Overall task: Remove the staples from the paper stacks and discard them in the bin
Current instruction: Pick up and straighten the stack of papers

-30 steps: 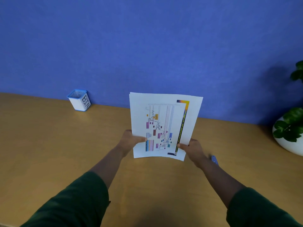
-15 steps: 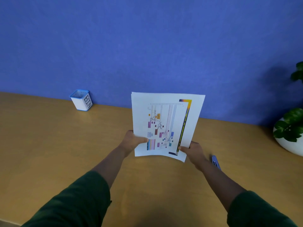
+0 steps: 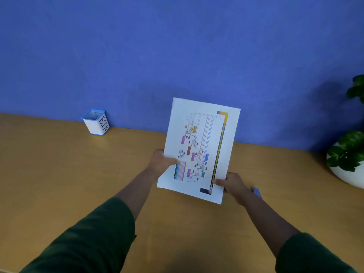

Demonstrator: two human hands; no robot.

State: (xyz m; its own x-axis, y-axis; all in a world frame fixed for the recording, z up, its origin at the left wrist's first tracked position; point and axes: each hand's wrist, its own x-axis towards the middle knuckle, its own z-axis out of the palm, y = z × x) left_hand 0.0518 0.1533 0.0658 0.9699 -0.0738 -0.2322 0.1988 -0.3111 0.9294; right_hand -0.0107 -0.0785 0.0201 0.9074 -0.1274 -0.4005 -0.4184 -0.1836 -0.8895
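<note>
A white paper stack (image 3: 202, 134) with a colourful chart printed on its top sheet is held upright above the wooden desk (image 3: 59, 174). My left hand (image 3: 162, 160) pinches its left edge with the thumb on the front. My right hand (image 3: 234, 184) pinches the lower right corner. No staple can be made out on the paper. A small white bin (image 3: 96, 124) with a blue rim, marked BIN, stands at the back left against the wall. A blue tool (image 3: 257, 192) lies on the desk just behind my right wrist, mostly hidden.
A potted green plant (image 3: 350, 154) in a round white pot stands at the right edge of the desk. A blue wall runs along the back of the desk.
The paper stack has tilted a little clockwise, its bottom edge now slanting down to the right. My right hand has shifted slightly lower and to the right. The left hand keeps its hold.
</note>
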